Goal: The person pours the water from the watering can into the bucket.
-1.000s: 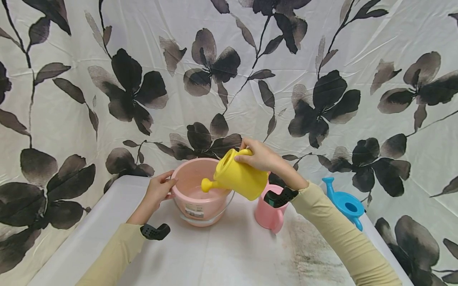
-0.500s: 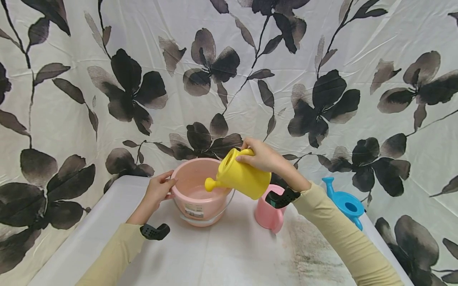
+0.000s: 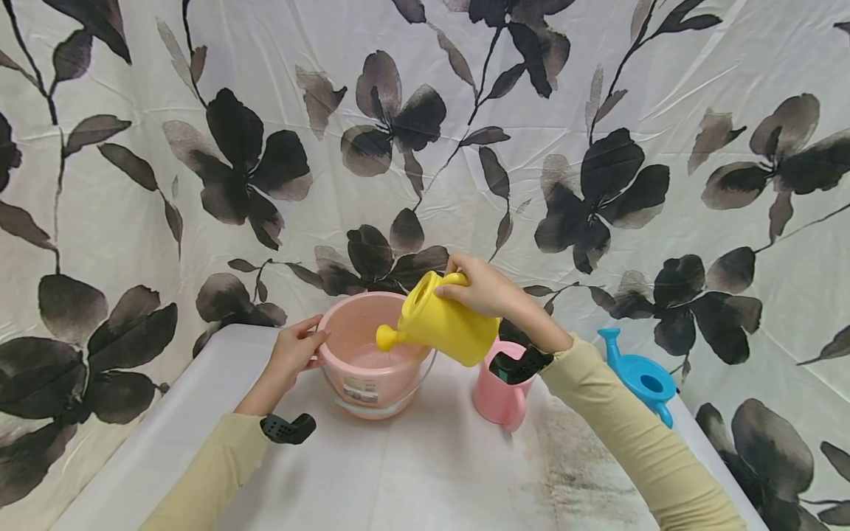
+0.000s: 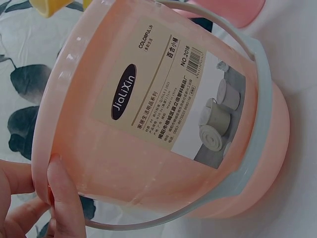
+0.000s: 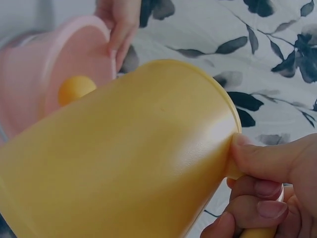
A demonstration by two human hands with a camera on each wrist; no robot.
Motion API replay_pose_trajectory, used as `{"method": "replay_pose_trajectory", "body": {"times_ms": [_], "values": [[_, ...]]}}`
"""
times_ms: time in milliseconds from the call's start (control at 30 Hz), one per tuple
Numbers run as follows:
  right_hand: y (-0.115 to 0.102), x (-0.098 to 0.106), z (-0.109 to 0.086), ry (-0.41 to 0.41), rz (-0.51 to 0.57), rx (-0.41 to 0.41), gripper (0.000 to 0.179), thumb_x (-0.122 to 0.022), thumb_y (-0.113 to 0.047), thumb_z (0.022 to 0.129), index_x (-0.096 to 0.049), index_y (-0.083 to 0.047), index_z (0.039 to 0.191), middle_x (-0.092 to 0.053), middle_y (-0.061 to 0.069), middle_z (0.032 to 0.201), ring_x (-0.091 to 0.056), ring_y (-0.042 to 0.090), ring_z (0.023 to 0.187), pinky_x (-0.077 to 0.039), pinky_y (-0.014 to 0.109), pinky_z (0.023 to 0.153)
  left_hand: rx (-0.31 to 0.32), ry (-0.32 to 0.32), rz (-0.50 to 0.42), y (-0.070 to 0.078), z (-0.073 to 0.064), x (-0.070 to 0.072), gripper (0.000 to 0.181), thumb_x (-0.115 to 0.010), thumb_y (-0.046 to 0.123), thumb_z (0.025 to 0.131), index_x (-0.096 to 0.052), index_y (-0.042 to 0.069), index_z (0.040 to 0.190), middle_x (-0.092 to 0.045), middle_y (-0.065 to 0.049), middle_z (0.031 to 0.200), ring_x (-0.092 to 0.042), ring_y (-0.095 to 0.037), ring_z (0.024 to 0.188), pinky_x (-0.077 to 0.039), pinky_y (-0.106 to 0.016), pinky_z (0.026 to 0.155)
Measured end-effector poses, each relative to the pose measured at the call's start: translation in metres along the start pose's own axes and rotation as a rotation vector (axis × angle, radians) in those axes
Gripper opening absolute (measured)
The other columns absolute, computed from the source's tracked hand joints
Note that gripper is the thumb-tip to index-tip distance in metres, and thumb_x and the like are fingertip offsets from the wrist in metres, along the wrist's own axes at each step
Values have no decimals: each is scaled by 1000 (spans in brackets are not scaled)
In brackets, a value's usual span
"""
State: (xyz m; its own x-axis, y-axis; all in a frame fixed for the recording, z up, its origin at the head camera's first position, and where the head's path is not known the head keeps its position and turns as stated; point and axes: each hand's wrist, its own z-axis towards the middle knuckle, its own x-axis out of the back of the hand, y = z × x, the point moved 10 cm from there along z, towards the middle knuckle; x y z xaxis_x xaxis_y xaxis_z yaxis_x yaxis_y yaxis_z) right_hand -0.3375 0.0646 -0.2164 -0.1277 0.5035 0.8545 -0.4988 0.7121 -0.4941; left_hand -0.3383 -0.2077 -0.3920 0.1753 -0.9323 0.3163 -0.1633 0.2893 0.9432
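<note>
My right hand (image 3: pixel 483 286) grips the handle of a yellow watering can (image 3: pixel 450 324), tilted so its spout head points left over the mouth of a pink bucket (image 3: pixel 372 391). In the right wrist view the can (image 5: pixel 129 148) fills the middle, with fingers curled round its handle. My left hand (image 3: pixel 292 354) pinches the bucket's left rim, thumb outside, as the left wrist view shows beside the printed label (image 4: pixel 158 94). The bucket stands upright on the white table, its pale handle (image 4: pixel 242 168) hanging down in front. Shallow liquid seems to lie inside it.
A pink watering can or jug (image 3: pixel 499 394) stands right of the bucket, partly behind my right wrist. Farther right, near the table's edge, is a blue watering can (image 3: pixel 644 380). A floral cloth (image 3: pixel 392 133) hangs behind the white table (image 3: pixel 398 479).
The yellow watering can shifts slightly right, then back left, staying tilted over the bucket. My left hand keeps its hold on the rim; the bucket stays put.
</note>
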Motion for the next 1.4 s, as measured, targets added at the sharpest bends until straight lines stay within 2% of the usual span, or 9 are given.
{"method": "replay_pose_trajectory", "body": {"times_ms": [300, 833, 1133, 1400], "values": [[-1, 6, -1, 30, 46, 15, 19, -64, -19, 92, -52, -4, 92, -50, 5, 80, -50, 19, 73, -41, 24, 62, -3, -8, -1, 1, 0, -1, 55, -49, 21, 100, -32, 8, 150, -49, -16, 114, -53, -3, 70, -54, -14, 59], [8, 9, -4, 59, 72, 1, 18, -64, -18, 92, -52, -4, 94, -55, 9, 85, -52, 20, 74, -44, 24, 62, -4, -5, -1, 0, 2, 0, 55, -49, 21, 99, -32, 8, 150, -50, -15, 112, -53, -3, 70, -55, -14, 59], [22, 6, -9, 101, 144, 1, 19, -64, -15, 91, -50, -3, 91, -50, 8, 78, -51, 19, 70, -44, 23, 60, 3, -2, -9, -2, 2, -1, 55, -50, 20, 99, -33, 8, 149, -49, -17, 117, -52, -4, 70, -55, -15, 59], [44, 2, -21, 158, 288, -84, 20, -62, -16, 93, -50, -2, 97, -51, 11, 90, -53, 20, 76, -47, 23, 64, 2, -6, -5, 0, 1, -1, 55, -50, 21, 99, -33, 8, 149, -49, -18, 117, -52, -4, 71, -55, -15, 59]]}}
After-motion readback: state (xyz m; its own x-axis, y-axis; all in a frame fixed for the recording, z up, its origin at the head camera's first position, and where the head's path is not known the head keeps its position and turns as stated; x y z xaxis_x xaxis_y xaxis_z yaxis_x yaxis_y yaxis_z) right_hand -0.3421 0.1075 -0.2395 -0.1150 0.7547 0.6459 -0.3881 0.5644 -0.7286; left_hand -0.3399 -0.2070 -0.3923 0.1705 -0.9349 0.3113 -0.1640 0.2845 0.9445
